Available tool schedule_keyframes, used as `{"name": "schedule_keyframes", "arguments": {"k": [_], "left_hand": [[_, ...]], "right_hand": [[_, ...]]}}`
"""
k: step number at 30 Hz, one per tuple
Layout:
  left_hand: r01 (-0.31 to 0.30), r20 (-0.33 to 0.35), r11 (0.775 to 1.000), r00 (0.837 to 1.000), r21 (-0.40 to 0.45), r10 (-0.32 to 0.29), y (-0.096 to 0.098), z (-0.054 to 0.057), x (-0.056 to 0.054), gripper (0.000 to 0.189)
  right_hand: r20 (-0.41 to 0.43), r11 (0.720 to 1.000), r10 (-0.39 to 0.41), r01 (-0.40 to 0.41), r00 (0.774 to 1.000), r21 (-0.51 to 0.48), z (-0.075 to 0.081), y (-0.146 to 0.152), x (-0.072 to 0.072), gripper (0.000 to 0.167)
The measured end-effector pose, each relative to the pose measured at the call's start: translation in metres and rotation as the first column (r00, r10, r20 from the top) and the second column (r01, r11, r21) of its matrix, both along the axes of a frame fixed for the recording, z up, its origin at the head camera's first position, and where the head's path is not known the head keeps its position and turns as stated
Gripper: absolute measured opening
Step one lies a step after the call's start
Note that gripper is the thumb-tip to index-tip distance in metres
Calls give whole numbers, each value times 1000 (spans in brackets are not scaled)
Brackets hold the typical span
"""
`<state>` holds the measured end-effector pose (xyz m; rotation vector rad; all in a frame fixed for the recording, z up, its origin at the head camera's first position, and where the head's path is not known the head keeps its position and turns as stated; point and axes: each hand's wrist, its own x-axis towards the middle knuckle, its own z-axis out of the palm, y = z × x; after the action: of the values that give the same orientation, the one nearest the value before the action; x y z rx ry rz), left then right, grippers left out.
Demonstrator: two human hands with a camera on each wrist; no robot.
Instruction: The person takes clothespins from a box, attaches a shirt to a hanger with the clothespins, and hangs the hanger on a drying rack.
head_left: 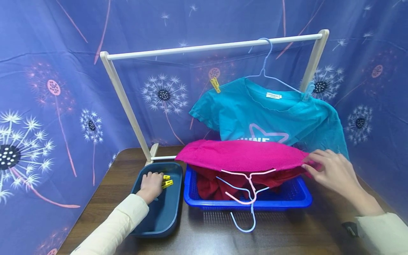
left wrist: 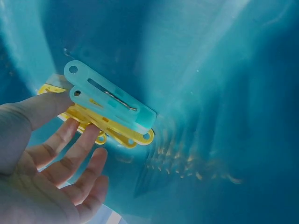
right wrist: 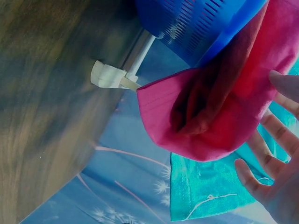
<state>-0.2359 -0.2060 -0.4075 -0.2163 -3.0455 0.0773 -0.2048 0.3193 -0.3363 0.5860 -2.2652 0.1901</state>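
Note:
My left hand is inside the dark tray. In the left wrist view its thumb and loosely bent fingers touch a small heap of yellow clothespins, with light-blue clothespins on top. My right hand pinches the right end of a bright pink garment between thumb and fingers. The garment lies across a blue basket, with a pink hanger poking out of its near edge. A light-blue hanger sticks out below, and dark red cloth fills the basket.
Behind the basket stands a drying rack with a white bar and wooden legs. From it hangs a teal T-shirt on a blue hanger, with a yellow clothespin and a light-blue clothespin at its shoulders. Patterned blue curtain surrounds the wooden table.

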Motion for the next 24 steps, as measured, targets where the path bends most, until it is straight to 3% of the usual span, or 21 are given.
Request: {"name": "schedule_keyframes", "arguments": {"k": [24], "left_hand": [[17,-15,998,1000,53,-16,-3,14,4,32]], "right_hand": [[-46,991,-41,34,998,-128,8,-6,-10,13]]}}
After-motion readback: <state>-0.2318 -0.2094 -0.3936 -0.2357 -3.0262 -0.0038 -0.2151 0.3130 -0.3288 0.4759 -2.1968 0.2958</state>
